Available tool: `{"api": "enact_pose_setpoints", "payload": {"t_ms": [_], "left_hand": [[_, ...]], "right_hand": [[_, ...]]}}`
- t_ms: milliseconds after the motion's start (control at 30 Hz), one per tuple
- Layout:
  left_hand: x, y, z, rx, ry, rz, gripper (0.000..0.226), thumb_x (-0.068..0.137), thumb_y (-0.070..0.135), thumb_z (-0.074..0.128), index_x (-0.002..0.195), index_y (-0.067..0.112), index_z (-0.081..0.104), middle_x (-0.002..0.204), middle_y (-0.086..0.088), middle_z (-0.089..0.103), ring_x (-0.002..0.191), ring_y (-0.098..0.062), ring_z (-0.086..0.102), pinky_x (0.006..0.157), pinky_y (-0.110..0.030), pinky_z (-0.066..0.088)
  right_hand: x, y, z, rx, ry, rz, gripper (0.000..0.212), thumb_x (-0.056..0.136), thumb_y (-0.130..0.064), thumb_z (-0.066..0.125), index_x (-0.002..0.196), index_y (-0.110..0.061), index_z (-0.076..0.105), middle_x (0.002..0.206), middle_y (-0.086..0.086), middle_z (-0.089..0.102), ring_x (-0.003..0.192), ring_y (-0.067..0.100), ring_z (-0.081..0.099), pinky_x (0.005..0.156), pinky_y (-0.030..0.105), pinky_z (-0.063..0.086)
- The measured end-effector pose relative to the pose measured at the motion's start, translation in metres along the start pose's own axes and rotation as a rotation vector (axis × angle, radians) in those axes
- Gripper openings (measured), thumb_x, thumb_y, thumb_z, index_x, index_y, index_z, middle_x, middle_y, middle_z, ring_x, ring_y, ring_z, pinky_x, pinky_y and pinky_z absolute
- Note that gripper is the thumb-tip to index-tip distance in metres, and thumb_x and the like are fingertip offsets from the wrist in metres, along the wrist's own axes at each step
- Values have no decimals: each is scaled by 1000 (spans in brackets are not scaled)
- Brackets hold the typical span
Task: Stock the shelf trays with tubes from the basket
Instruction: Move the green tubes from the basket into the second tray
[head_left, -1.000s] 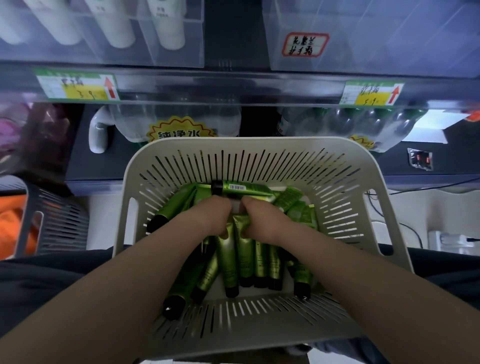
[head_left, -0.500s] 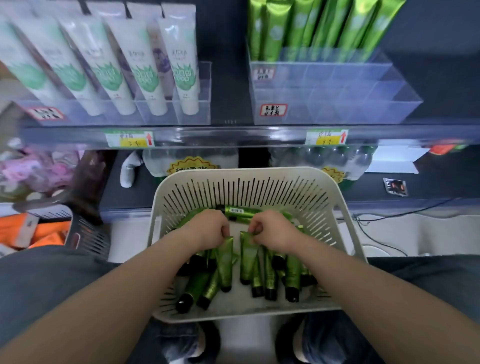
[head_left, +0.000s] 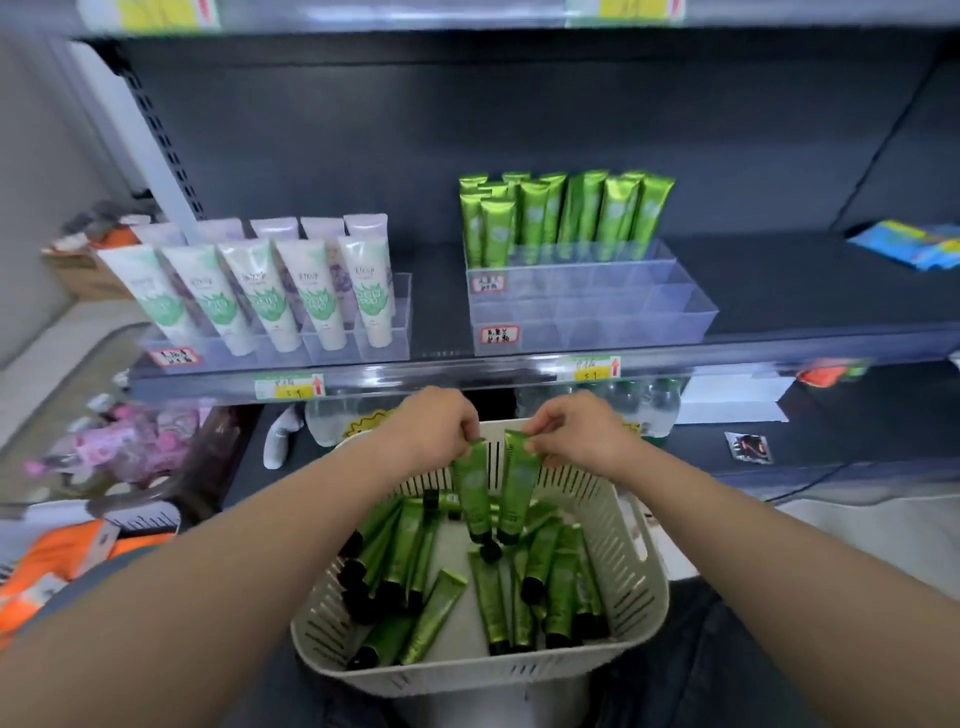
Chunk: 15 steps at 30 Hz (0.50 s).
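Observation:
A cream slotted basket rests on my lap with several green tubes lying in it. My left hand pinches the crimped end of one green tube, which hangs cap down above the basket. My right hand pinches a second green tube the same way, beside the first. On the shelf above stands a clear stepped tray; several green tubes fill its back row, and its front rows hold nothing.
A clear tray with white and green tubes stands at the shelf's left. Price tags line the shelf edge. Water bottles sit on the lower shelf behind the basket. Blue packets lie far right. Orange and pink goods are at left.
Both hands have risen out of the basket, each lifting one green tube by its crimped end. The view has tilted up, so the whole shelf and its trays now show.

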<state>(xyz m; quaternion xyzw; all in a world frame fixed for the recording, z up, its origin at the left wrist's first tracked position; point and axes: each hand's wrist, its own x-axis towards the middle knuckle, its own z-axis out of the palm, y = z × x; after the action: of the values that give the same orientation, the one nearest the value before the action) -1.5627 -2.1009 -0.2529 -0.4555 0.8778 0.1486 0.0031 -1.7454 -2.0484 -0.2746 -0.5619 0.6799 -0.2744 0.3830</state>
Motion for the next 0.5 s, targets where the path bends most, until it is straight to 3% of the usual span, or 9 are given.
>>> {"api": "enact_pose_setpoints", "payload": {"t_ms": [167,400,500], "left_hand": [[9,26,-37,35,87,47,19,81,10,66,99,15,71,103,-2,69,98,-20,62,79,-26,44],[30,53,-85,75,158,95,21,85,9,61,103,16,70,107,-3,69,102,-21,61,87,-28,47],[39,61,-101,90,193,110,22,87,10,59,107,15,69,109,-3,68,103,-21,61,88,-27,46]], "right_hand": [[-8,-18,-37,56,80,-55,18,79,-2,72,70,-17,67,68,1,66,58,10,63,54,19,56],[-3,-32,-86,83,174,-128,15,79,-1,70,72,-14,67,65,5,63,56,15,57,64,31,56],[3,-37,-100,87,212,-157,12,81,-3,70,75,-13,68,67,5,63,57,15,58,58,22,54]]}}
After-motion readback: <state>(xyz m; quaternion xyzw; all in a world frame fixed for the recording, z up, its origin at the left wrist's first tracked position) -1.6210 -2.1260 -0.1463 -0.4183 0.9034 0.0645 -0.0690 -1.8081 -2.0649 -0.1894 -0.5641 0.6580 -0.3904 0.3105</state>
